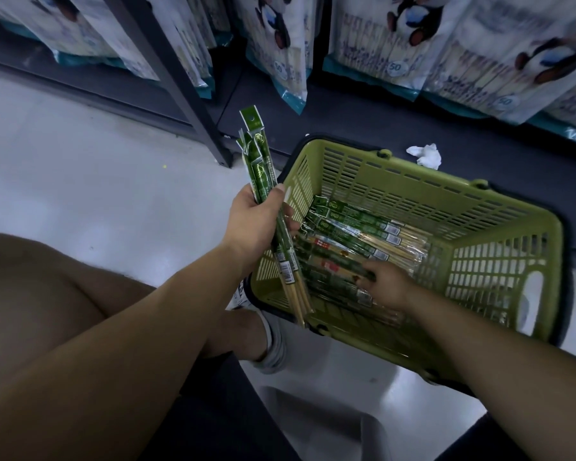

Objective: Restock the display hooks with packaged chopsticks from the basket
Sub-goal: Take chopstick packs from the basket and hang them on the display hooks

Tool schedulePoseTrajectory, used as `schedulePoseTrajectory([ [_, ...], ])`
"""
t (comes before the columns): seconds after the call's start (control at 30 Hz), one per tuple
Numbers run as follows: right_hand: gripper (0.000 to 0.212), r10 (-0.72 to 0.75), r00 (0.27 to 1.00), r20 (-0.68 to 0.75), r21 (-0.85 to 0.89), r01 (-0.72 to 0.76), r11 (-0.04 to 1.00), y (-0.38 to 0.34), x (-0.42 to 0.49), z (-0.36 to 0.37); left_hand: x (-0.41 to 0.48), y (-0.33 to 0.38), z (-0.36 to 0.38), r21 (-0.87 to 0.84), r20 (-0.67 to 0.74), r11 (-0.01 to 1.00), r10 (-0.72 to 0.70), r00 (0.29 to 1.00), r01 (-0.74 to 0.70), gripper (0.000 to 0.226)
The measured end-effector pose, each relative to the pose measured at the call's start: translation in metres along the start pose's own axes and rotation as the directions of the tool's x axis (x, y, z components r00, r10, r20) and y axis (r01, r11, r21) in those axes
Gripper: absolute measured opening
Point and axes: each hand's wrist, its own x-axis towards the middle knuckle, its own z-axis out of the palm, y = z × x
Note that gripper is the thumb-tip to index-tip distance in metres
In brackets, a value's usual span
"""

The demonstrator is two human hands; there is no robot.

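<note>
Curled round a bundle of long green-sleeved bamboo chopstick packs [262,168], my left hand [256,224] grips them upright, just over the left wall of the olive-green slotted plastic basket [413,183] on the pale floor. My right hand [388,286] reaches inside the basket, its fingertips [366,273] pinching one green pack [351,268] on the heap of matching packs [356,227] lying across the bottom. Behind the basket, a crumpled white paper scrap [424,155] lies on the dark shelf base [346,111], under hanging penguin-printed bags [396,44].
</note>
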Motion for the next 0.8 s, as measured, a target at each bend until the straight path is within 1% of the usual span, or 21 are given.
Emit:
schedulePoseTrajectory([
  [0.1,0.004,-0.024,0.994,-0.109,0.186,0.044,0.982,-0.018,-0.011,-0.030,-0.002,-0.001,0.004,-0.001,0.023,1.000,0.001,1.000,-0.001,0.017],
  [0.17,0.001,-0.036,0.983,-0.177,0.317,0.092,0.944,-0.036,-0.022,-0.049,-0.005,-0.002,0.009,0.015,0.048,1.000,0.006,0.999,-0.007,0.020],
  [0.27,0.004,-0.080,0.973,-0.218,0.514,0.184,0.838,-0.074,-0.041,-0.068,-0.010,-0.006,0.018,0.051,0.078,0.999,0.001,0.997,-0.005,0.027],
  [0.33,0.009,-0.139,0.958,-0.251,0.573,0.263,0.776,-0.102,-0.053,-0.072,-0.013,-0.007,0.025,0.048,0.087,0.999,-0.009,0.996,0.005,0.036],
  [0.37,0.009,-0.163,0.949,-0.272,0.556,0.293,0.778,-0.117,-0.058,-0.072,-0.015,-0.007,0.029,0.038,0.078,0.999,-0.009,0.997,0.006,0.044],
  [0.43,0.006,-0.244,0.911,-0.332,0.426,0.376,0.823,-0.142,-0.067,-0.066,-0.018,-0.003,0.034,-0.029,0.053,0.999,-0.014,0.999,0.015,0.059],
  [0.47,0.007,-0.303,0.882,-0.360,0.321,0.422,0.848,-0.150,-0.071,-0.061,-0.019,-0.001,0.034,-0.073,0.055,0.997,-0.018,0.998,0.022,0.067],
  [0.53,0.021,-0.397,0.846,-0.356,0.070,0.448,0.891,-0.158,-0.076,-0.051,-0.021,0.004,0.031,-0.121,0.097,0.991,-0.037,0.995,0.049,0.081],
  [0.57,0.032,-0.426,0.848,-0.315,-0.044,0.435,0.899,-0.158,-0.076,-0.049,-0.021,0.004,0.029,-0.136,0.117,0.989,-0.038,0.992,0.054,0.080],
  [0.6,0.042,-0.442,0.859,-0.260,-0.123,0.424,0.897,-0.157,-0.076,-0.048,-0.019,0.004,0.026,-0.145,0.122,0.988,-0.028,0.992,0.046,0.070],
  [0.63,0.049,-0.444,0.871,-0.210,-0.143,0.422,0.895,-0.155,-0.076,-0.048,-0.016,0.005,0.023,-0.145,0.105,0.989,-0.011,0.994,0.027,0.054],
  [0.67,0.051,-0.436,0.880,-0.190,-0.079,0.429,0.900,-0.153,-0.075,-0.050,-0.012,0.007,0.019,-0.140,0.067,0.990,-0.004,0.998,0.013,0.040],
  [0.7,0.048,-0.416,0.887,-0.202,0.063,0.436,0.898,-0.150,-0.072,-0.052,-0.008,0.009,0.016,-0.130,0.016,0.991,-0.006,1.000,0.008,0.031],
  [0.73,0.040,-0.388,0.893,-0.229,0.199,0.433,0.879,-0.145,-0.068,-0.053,-0.003,0.011,0.011,-0.108,-0.026,0.994,-0.005,1.000,0.002,0.028],
  [0.77,0.032,-0.354,0.897,-0.264,0.278,0.422,0.863,-0.139,-0.062,-0.053,0.000,0.012,0.008,-0.068,-0.046,0.998,0.006,0.999,-0.009,0.029],
  [0.8,0.025,-0.315,0.900,-0.300,0.304,0.404,0.863,-0.132,-0.054,-0.052,0.003,0.011,0.005,-0.020,-0.041,1.000,0.022,0.999,-0.022,0.030],
])
